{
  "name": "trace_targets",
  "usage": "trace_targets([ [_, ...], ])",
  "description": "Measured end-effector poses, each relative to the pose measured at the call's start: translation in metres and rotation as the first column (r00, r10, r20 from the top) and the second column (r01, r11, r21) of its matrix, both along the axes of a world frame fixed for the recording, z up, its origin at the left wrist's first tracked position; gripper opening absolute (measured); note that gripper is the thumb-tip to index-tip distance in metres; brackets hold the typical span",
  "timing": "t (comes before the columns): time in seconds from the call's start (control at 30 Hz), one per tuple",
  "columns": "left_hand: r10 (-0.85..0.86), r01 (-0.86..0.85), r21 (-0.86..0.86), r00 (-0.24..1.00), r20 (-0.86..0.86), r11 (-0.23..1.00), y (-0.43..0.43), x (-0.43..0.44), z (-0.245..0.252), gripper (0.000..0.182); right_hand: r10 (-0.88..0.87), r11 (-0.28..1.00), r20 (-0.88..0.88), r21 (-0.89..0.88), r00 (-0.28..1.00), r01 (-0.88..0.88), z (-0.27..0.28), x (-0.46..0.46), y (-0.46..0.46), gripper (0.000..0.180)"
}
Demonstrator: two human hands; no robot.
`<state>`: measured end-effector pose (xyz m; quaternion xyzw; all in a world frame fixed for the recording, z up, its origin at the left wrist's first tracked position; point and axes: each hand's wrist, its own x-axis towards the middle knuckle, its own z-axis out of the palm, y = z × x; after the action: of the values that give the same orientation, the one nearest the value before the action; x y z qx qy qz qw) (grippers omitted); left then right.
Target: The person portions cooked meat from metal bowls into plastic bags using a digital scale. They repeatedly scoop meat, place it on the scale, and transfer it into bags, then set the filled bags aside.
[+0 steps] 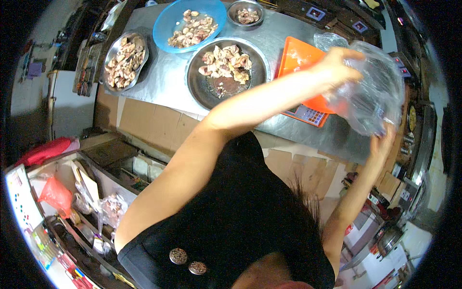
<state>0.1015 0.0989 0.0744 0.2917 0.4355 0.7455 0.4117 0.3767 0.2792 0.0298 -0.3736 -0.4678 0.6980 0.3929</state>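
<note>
A clear plastic bag (382, 79) is spread between my two hands, above the right end of the metal table (158, 81). My left hand (341, 68) grips its near-left side, fingers blurred and partly lost against the film. At the lower edge of the bag, my right hand (384, 141) pinches the plastic. Below my left forearm lies an orange tray (297, 54) with wet whitish specks, resting on a digital scale (310, 115) with a keypad. The bag and arm hide part of both. Left of them, a wide metal basin (191, 81) holds raw meat pieces (225, 61).
A blue plastic basin (158, 30), an oval metal dish (144, 65) and a small metal bowl (260, 20) hold more meat pieces. Another crumpled clear bag (329, 40) lies behind the tray. Cardboard (149, 121) lines the table's near side. A red plastic bag (57, 197) sits at lower left.
</note>
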Motion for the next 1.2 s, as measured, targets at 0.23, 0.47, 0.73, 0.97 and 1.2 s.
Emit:
trace_targets([
  [0.23, -0.182, 0.182, -0.287, 0.983, 0.024, 0.94, -0.035, -0.085, -0.094, 0.067, 0.071, 0.993, 0.516, 0.047, 0.853, -0.112, -0.046, -0.074, -0.053, 0.053],
  [0.47, -0.189, -0.193, -0.345, 0.553, -0.811, 0.919, -0.038, -0.089, -0.132, 0.071, -0.507, -0.055, 0.546, 0.752, 0.667, -0.657, -0.001, -0.131, -0.095, 0.041],
  [0.73, -0.026, -0.22, -0.229, 0.664, -0.748, 0.948, -0.084, -0.1, -0.131, 0.052, -0.378, 0.044, 0.786, 0.544, 0.49, -0.838, 0.004, -0.157, -0.094, 0.038],
  [0.97, 0.116, -0.581, -0.51, 0.723, -0.681, 0.634, -0.258, -0.156, -0.18, 0.061, 0.668, 0.672, 0.303, 0.147, 0.68, -0.726, -0.026, -0.224, -0.232, 0.039],
  [1.2, -0.036, -0.516, -0.604, 0.741, -0.67, 0.607, -0.264, -0.184, -0.227, 0.13, 0.598, 0.796, 0.459, -0.441, 0.657, -0.415, -0.121, -0.356, -0.238, 0.082],
])
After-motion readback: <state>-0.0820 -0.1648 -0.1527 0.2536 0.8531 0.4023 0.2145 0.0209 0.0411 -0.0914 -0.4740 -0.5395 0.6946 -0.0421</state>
